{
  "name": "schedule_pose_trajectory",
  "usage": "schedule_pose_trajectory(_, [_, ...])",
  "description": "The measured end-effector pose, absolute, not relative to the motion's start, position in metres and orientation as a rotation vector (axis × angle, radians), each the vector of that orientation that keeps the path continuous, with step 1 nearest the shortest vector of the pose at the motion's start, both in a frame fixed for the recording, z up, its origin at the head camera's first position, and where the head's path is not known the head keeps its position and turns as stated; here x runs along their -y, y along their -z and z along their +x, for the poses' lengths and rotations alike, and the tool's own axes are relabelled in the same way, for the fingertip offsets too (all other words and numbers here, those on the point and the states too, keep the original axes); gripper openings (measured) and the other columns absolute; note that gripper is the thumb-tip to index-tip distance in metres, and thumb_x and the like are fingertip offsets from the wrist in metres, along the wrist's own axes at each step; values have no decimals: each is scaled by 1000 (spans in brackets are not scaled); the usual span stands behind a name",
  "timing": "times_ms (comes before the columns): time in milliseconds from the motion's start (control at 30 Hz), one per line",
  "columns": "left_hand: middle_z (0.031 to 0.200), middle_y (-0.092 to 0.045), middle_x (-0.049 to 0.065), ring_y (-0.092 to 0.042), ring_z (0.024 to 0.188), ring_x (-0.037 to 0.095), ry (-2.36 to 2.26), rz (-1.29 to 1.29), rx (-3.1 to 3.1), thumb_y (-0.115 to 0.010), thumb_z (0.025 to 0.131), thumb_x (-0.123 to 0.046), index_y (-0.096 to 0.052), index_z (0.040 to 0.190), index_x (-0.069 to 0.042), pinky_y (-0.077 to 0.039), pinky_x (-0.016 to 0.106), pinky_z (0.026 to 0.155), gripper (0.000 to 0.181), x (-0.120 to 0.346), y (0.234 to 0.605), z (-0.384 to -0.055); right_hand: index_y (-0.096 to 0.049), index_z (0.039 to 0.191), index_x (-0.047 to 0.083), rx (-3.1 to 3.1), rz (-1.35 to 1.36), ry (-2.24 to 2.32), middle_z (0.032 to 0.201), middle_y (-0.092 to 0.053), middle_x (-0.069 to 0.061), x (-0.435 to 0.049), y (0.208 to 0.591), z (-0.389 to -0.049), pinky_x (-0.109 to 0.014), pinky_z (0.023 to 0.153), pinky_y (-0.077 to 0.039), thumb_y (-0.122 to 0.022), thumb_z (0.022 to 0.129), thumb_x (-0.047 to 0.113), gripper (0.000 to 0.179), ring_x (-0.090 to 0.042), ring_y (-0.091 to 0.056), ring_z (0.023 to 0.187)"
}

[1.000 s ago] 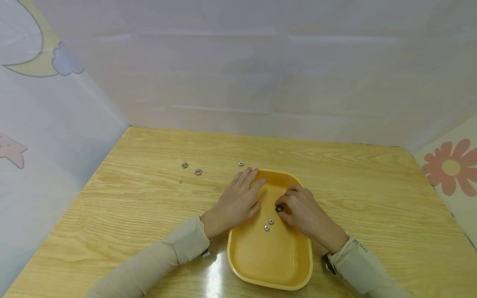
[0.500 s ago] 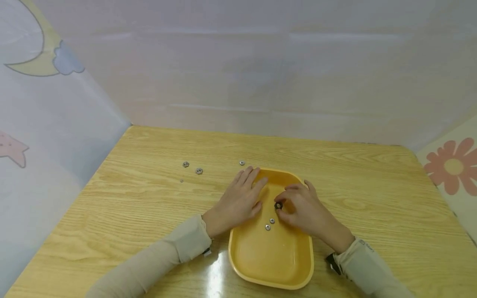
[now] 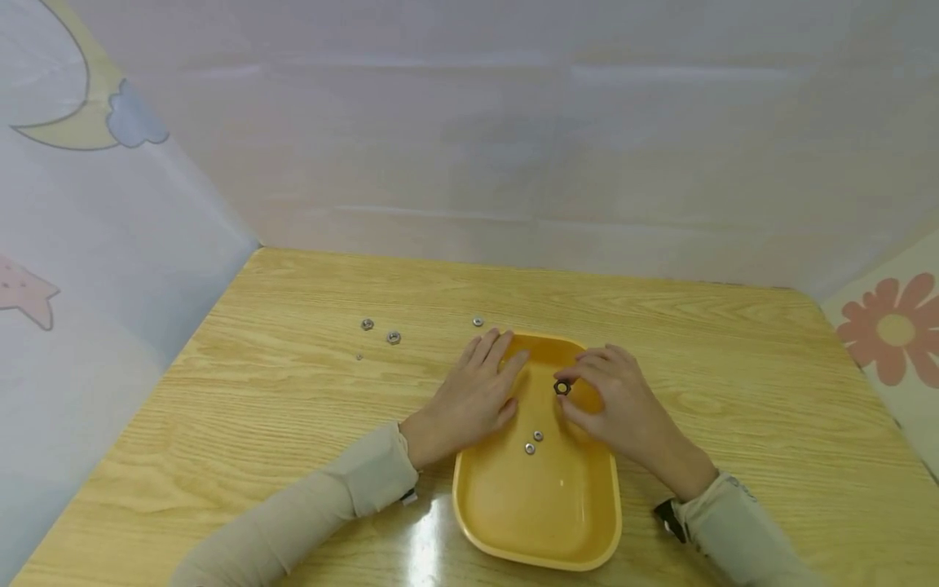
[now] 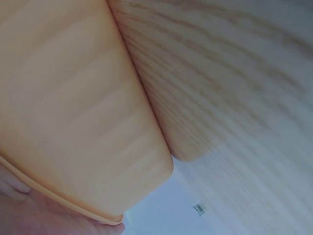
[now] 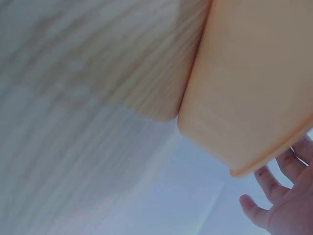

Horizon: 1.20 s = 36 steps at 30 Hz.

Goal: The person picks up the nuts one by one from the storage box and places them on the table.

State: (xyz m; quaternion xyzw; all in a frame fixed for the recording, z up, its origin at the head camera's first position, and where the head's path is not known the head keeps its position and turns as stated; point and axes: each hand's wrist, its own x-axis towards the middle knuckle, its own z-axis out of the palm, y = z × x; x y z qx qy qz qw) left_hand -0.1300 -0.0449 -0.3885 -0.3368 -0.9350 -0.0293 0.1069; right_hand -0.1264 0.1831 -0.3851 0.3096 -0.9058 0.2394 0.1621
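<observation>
Right hand [image 3: 623, 399] pinches dark nut [image 3: 557, 389] (left hand [image 3: 469, 395] on tray rim [image 3: 543, 563]).

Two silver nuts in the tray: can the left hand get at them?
Probably yes: the left hand rests on the rim of the tray, seemingly holding nothing, and both silver nuts lie uncovered.

Ahead of you rises a pale, greyish-white back wall [image 3: 469, 147], crossed by faint horizontal creases that catch soft light. On your left, a whitish-blue side wall [image 3: 95, 228] carries a yellow crescent moon [image 3: 101, 86], a small blue cloud [image 3: 135, 116] and a pink star-like shape [image 3: 25, 289] cut off at your view's edge. On your right, a cream side wall [image 3: 917, 416] bears a coral flower [image 3: 897, 329] with a yellow centre. Before you spreads a yellowish wood-grain table [image 3: 734, 367], a bright glare patch [image 3: 423, 538] shining on its near part.
</observation>
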Motion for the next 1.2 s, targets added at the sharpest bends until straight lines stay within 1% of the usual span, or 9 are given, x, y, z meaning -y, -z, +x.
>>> schedule_pose_trajectory(133, [149, -44, 22, -42, 140, 38, 73, -993, 2740, -70, 91, -33, -50, 141, -7, -37, 48, 115, 59, 44, 388, -130, -75, 94, 7, 2491, 885, -713, 92, -74, -8, -191, 382, -129, -54, 96, -42, -82, 71, 9, 23, -30, -62, 97])
schedule_pose_trajectory(233, [150, -43, 22, -41, 140, 38, 82, -995, 2741, -70, 91, -32, -50, 141, -7, -37, 49, 115, 59, 44, 388, -130, -75, 93, 5, 2450, 871, -725, 91, -74, -9, -198, 381, -132, -55, 92, -44, -82, 70, 6, 25, -32, -62, 96])
schedule_pose_trajectory(367, [151, -42, 22, -40, 141, 38, 84, -994, 2758, -70, 92, -31, -49, 142, -8, -37, 48, 116, 59, 44, 388, -130, -74, 94, 2, 2445, 836, -723, 91, -72, -11, -210, 380, -136, -54, 91, -45, -82, 70, 4, 26, -33, -61, 96])
schedule_pose_trajectory(467, [150, -42, 22, -41, 141, 38, 94, -994, 2756, -70, 92, -30, -49, 142, -7, -37, 49, 116, 58, 44, 388, -130, -73, 95, 1, 2462, 803, -719, 93, -71, -10, -219, 379, -139, -51, 90, -47, -83, 70, 3, 27, -32, -61, 97])
schedule_pose_trajectory(600, [150, -42, 22, -40, 141, 39, 127, -995, 2756, -70, 92, -28, -49, 142, -7, -37, 49, 116, 57, 44, 389, -130, -73, 96, 2, 2463, 761, -698, 94, -71, -8, -230, 377, -142, -43, 87, -47, -82, 71, 2, 26, -29, -62, 97])
schedule_pose_trajectory(700, [151, -41, 23, -39, 142, 39, 140, -993, 2770, -69, 92, -29, -49, 142, -8, -36, 50, 116, 58, 45, 389, -130, -74, 95, 3, 2458, 723, -686, 93, -72, -7, -238, 377, -145, -41, 85, -46, -82, 71, 0, 26, -29, -62, 97])
schedule_pose_trajectory(800, [151, -41, 23, -38, 142, 39, 146, -995, 2771, -69, 92, -29, -48, 143, -8, -36, 50, 116, 59, 45, 390, -130, -74, 97, 2, 2467, 679, -690, 94, -73, -9, -245, 377, -148, -43, 86, -46, -81, 71, 0, 26, -31, -63, 97])
schedule_pose_trajectory(1000, [151, -41, 23, -39, 142, 39, 135, -1001, 2764, -70, 92, -29, -48, 143, -7, -36, 50, 116, 60, 44, 389, -130, -72, 99, 0, 2507, 618, -703, 93, -72, -13, -257, 378, -150, -52, 87, -47, -80, 73, 0, 27, -35, -62, 98])
schedule_pose_trajectory(1200, [150, -42, 23, -40, 141, 39, 121, -1003, 2753, -70, 92, -30, -49, 142, -7, -36, 50, 116, 59, 45, 389, -130, -72, 100, 0, 2584, 600, -678, 92, -72, -14, -264, 381, -153, -54, 84, -49, -79, 76, 2, 25, -36, -64, 95])
